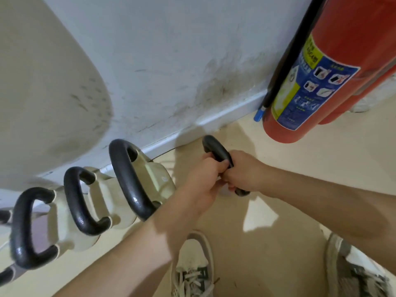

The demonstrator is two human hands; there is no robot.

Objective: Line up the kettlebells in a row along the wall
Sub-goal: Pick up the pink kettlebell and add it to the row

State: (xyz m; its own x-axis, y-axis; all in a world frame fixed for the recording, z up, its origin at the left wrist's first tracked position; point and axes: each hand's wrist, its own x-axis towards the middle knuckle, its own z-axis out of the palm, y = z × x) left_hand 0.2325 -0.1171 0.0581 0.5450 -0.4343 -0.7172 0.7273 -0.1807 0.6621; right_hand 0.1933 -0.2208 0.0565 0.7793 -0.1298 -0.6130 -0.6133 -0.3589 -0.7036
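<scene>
Three cream kettlebells with black handles stand side by side along the white wall (171, 61): one at the left (64, 228), one in the middle (100, 202), and a bigger one (156, 174) to their right. Right of these, my left hand (203, 179) and my right hand (244, 170) both grip the black handle (214, 146) of a fourth kettlebell. Its body is hidden under my hands. It sits near the skirting board, apart from the bigger kettlebell.
A red fire extinguisher (334, 67) with a blue label stands against the wall at the right, a second one behind it. My two grey-and-white shoes (192, 271) are on the beige floor below. A large beige rounded object (42, 93) fills the upper left.
</scene>
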